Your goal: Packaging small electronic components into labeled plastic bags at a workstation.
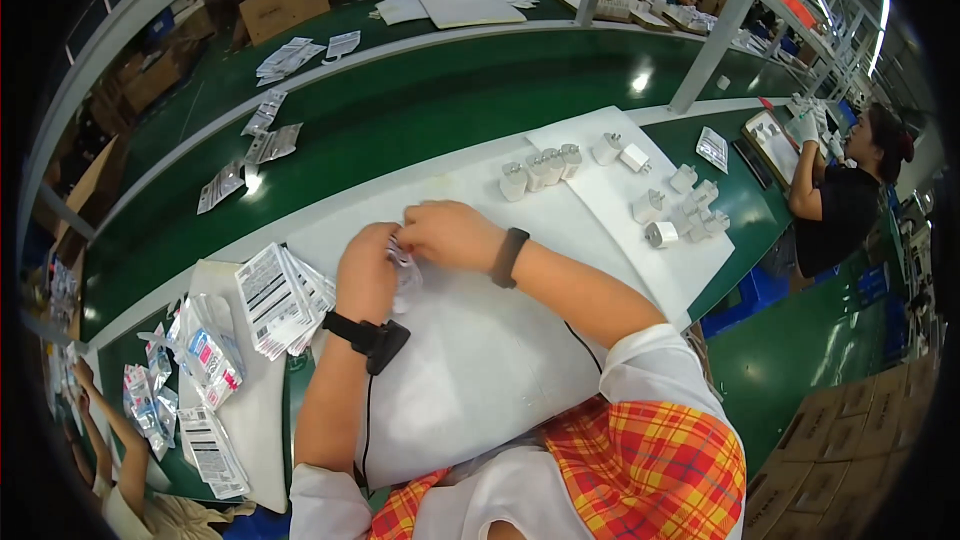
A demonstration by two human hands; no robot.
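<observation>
My plaid apron [650, 460] sits closest, at six o'clock. Beyond it is the white mat [480, 340], then the label stack [275, 298] at nine. My left hand [366, 275] and right hand [450, 235] meet mid-mat, fingers pinched on a small clear bag [404, 272]. It looks part-packed; its axis is hidden. Loose white plugs [540, 170] at one o'clock suggest plenty remains.

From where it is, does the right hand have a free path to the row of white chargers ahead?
Probably yes: bare white sheet lies between the right hand and the charger row.
</observation>
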